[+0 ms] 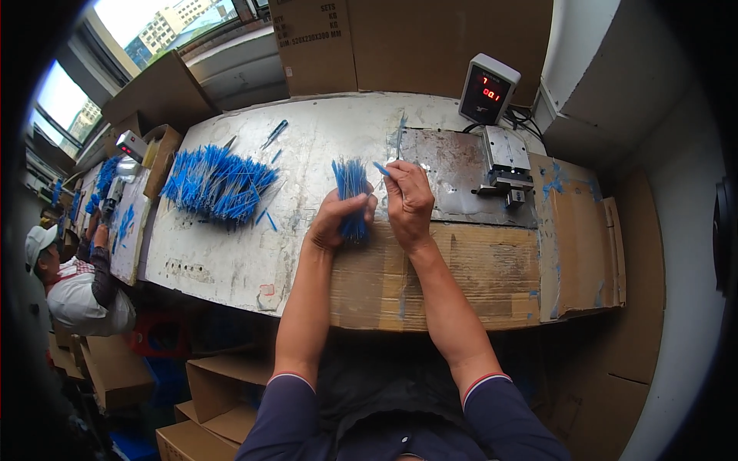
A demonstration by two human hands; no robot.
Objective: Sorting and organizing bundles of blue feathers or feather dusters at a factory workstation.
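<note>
My left hand (332, 217) is closed around an upright bundle of thin blue-ended wire strands (351, 177), with its ends showing above and below the fingers. Just to the right, my right hand (412, 201) pinches one slim blue-ended strand (380, 168) between thumb and fingertips, close to the top of the bundle. A large heap of similar blue-ended strands (217, 184) lies on the white worktable (254, 253) to the left, and a few loose pieces are scattered beside it.
A metal clamp fixture (507, 165) sits on a stained metal plate (446, 157) at the right. Behind it stands a box with a red digital display (489, 88). Flattened cardboard (469, 265) covers the front edge. A blue-handled tool (274, 134) lies farther back. Another person (77, 288) sits at far left.
</note>
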